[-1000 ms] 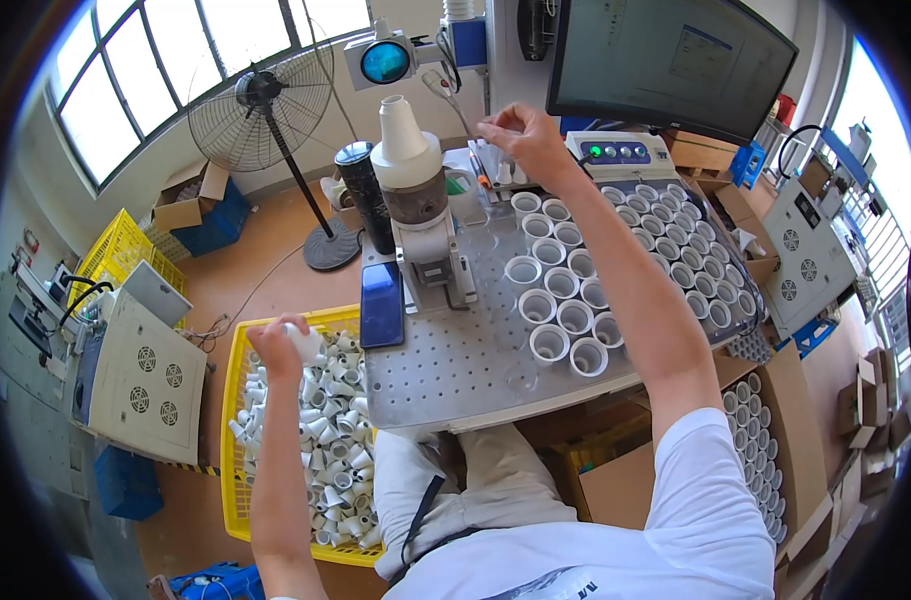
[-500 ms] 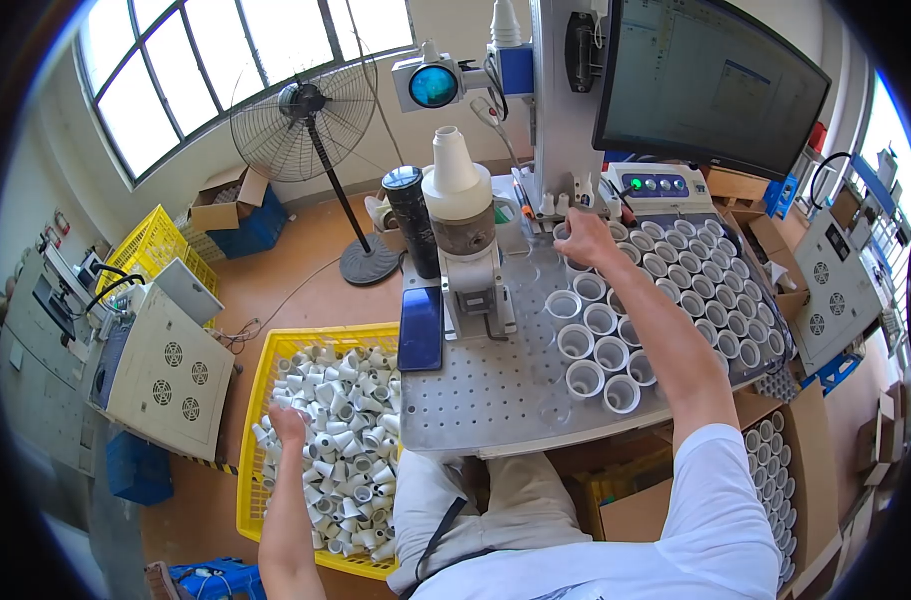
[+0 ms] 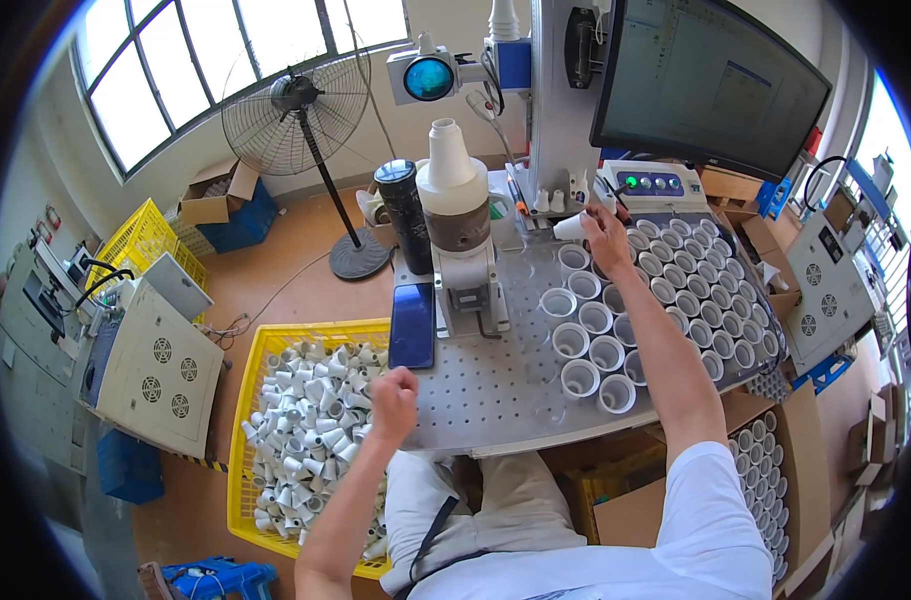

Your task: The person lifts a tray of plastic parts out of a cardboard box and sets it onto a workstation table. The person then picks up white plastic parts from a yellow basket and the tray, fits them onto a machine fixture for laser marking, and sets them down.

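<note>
My right hand (image 3: 606,240) grips a white tapered plastic cup (image 3: 570,229), tilted on its side just above the back of the metal worktable (image 3: 476,400). Below it stand rows of similar cups (image 3: 607,352), mouths up. My left hand (image 3: 394,405) is closed over the table's left edge, below a dark phone (image 3: 412,325); what its fingers hold, if anything, is hidden. To its left is a yellow crate (image 3: 238,480) heaped with small white conical pieces (image 3: 311,420). A larger white cone (image 3: 449,160) sits on the fixture (image 3: 466,265) between my hands.
A lens head (image 3: 428,78) hangs above the fixture. Beside the fixture stands a black cylinder (image 3: 406,215). A monitor (image 3: 711,85) and a control box with lit buttons (image 3: 658,185) occupy the back right. An open carton of cups (image 3: 761,470) is at lower right.
My left hand has moved from the crate up and right to the table edge, its fingers now closed. The right hand has lifted a cup from the back of the rows and tilted it.
</note>
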Demonstrator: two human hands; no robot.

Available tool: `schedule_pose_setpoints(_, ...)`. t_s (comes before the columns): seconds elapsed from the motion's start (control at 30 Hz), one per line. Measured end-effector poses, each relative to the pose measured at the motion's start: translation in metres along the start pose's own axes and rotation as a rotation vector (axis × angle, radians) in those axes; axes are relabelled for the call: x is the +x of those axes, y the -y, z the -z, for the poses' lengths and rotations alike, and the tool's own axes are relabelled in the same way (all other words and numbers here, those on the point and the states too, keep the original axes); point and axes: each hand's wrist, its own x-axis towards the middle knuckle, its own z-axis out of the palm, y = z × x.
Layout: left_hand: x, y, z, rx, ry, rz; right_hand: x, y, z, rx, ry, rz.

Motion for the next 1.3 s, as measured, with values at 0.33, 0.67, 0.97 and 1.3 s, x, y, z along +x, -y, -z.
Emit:
schedule_pose_setpoints(0.33,-0.014,-0.006,-0.046,-0.008,0.097,0.074,-0.003,0.012,0.004,0.236,0.022,-0.140)
schedule_pose_setpoints(0.67,-0.018,-0.009,-0.048,0.163,0.108,-0.035,-0.008,0.021,0.007,0.244,0.001,-0.157)
schedule_pose_setpoints(0.97,-0.018,-0.011,-0.049,0.158,0.105,-0.052,-0.008,0.018,0.008,0.214,0.033,-0.167)
schedule_pose_setpoints(1.3,-0.018,-0.011,-0.049,0.163,0.104,-0.075,-0.009,0.020,0.010,0.182,0.067,-0.173)
